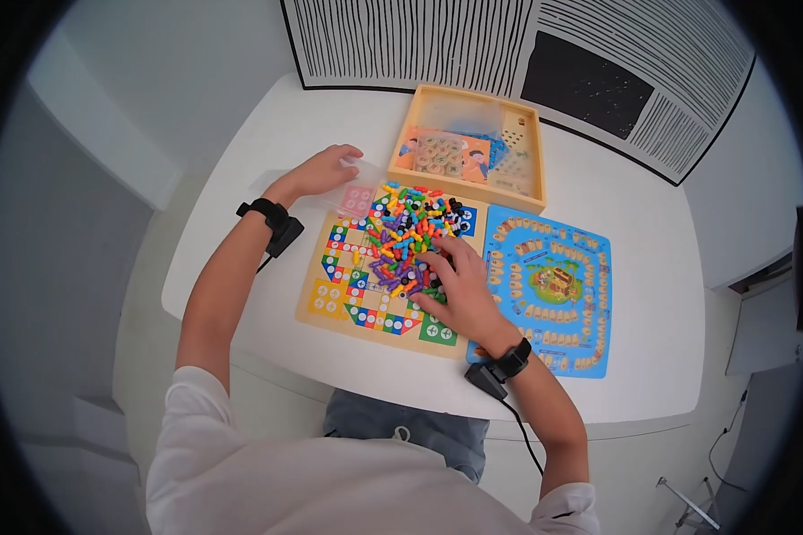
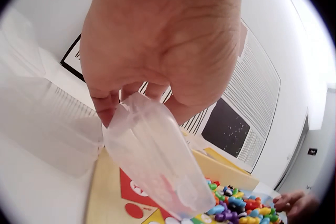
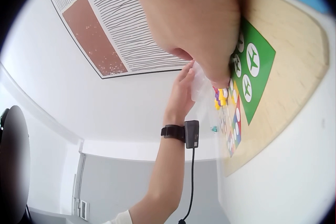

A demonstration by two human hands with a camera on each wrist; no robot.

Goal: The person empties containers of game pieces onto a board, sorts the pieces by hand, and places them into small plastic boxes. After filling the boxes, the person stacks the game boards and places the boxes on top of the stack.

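A heap of small colourful pieces (image 1: 410,234) lies on a wooden game board (image 1: 308,308). At the board's upper left, the left hand (image 1: 323,171) grips a translucent plastic box (image 1: 359,192); in the left wrist view the box (image 2: 157,153) hangs tilted from the fingers, its lower end by the heap (image 2: 239,205). The right hand (image 1: 462,294) rests on the heap's right side with spread, bent fingers. Its fingertips are mostly hidden in the right wrist view, where a few yellow and purple pieces (image 3: 221,98) show beside the thumb.
Behind the board stands a wooden tray (image 1: 542,169) holding a bag of round wooden pieces (image 1: 439,155), orange cards and blue pieces. A blue game board (image 1: 598,294) lies to the right. A striped panel (image 1: 401,45) stands along the table's back edge.
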